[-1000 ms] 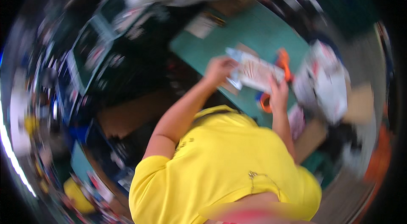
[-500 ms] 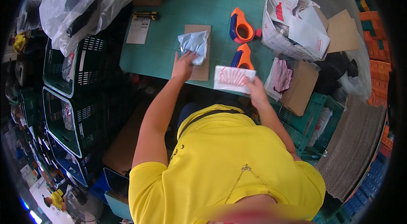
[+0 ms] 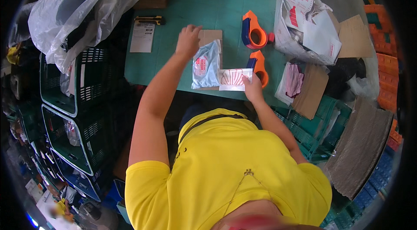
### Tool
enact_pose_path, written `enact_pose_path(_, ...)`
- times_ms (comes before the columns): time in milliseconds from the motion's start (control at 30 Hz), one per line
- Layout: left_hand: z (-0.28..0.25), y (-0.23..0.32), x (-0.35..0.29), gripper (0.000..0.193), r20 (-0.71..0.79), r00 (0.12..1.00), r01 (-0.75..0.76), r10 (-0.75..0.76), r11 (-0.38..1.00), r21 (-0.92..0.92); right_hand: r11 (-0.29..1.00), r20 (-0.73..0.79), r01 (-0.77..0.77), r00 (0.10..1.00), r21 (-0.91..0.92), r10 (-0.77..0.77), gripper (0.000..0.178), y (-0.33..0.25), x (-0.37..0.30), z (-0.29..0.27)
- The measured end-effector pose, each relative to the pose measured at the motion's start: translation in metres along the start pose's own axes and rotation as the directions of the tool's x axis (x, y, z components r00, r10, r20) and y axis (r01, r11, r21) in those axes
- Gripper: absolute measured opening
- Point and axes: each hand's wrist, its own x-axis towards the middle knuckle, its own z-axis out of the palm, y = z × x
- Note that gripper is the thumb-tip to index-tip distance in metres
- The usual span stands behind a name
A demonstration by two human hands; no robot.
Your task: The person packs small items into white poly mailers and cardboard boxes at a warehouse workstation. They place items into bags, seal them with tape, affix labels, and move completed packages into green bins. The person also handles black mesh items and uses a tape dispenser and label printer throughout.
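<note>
A light blue plastic pouch (image 3: 206,65) with a red-and-white printed patch lies on a flat cardboard piece (image 3: 211,35) near the table's front edge. Just beyond the pouch, my left hand (image 3: 189,42) is by the cardboard's left edge, its fingers loosely bent with nothing visible in them. My right hand (image 3: 254,87) grips a flat white packet (image 3: 235,79) with red fan-like lines by its right end. The packet's left end meets or overlaps the pouch's lower right side. Behind my right hand lies an orange-and-blue tape dispenser (image 3: 259,67).
A second tape dispenser (image 3: 253,30) lies farther back. On the table's left are a cutter knife (image 3: 150,20) and a white label sheet (image 3: 142,38). A stuffed white bag (image 3: 286,45) stands at right. Green crates (image 3: 84,82) are stacked at left; stacked cardboard (image 3: 360,143) is at right.
The blue pouch has come nearer and now shows its printed patch. My left hand has left it and moved away from me. My right hand has brought the packet left, against the pouch.
</note>
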Motion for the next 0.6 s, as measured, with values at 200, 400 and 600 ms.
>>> enact_pose_path(200, 0.045, 0.004, -0.121, 0.071, 0.355, 0.885, -0.383, 0.301, 0.905, 0.185, 0.833, -0.038, -0.344, 0.917, 0.433, 0.398, 0.029, -0.006, -0.014, -0.033)
enact_pose_path(400, 0.007, -0.002, -0.058, 0.051, 0.521, 0.826, 0.389, -0.216, 0.887, -0.249, 0.916, 0.39, -0.347, 0.887, 0.203, 0.25, 0.03, -0.015, 0.008, -0.015)
enact_pose_path(600, 0.007, 0.014, -0.076, 0.058, 0.446, 0.835, -0.329, 0.323, 0.942, -0.067, 0.895, 0.256, -0.362, 0.92, 0.261, 0.298, 0.029, -0.039, 0.044, 0.063)
